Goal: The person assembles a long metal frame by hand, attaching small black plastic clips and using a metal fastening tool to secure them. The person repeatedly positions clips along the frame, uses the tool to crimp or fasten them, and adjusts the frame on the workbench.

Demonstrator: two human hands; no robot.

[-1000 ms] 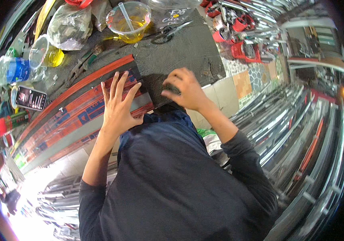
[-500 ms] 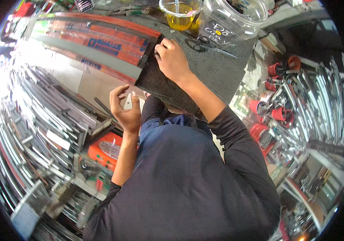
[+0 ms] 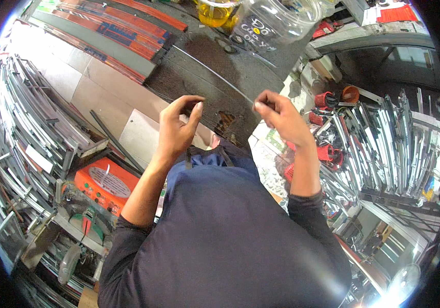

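A thin pale strip (image 3: 215, 72), like a cord or wire, stretches over the dark worktop (image 3: 199, 64) from the end of the profiles to my right hand (image 3: 284, 117). My right thumb and fingers pinch its near end. My left hand (image 3: 180, 126) hovers by the worktop's near edge, thumb and fingers curved apart, with nothing between them. Several long red-and-grey profiles (image 3: 127, 54) with blue-printed film lie side by side on the far left of the worktop.
At the back stand a tub of yellow liquid (image 3: 214, 14) and a clear plastic jar (image 3: 276, 23); scissors (image 3: 235, 43) lie before them. Metal bars (image 3: 30, 123) crowd the left floor near an orange machine (image 3: 104, 182). More bars (image 3: 384, 143) and red pots (image 3: 325, 100) fill the right.
My right hand has moved right and nearer, away from the profiles' end, drawing the thin strip out. My left hand has shifted slightly right and up. The view has turned.
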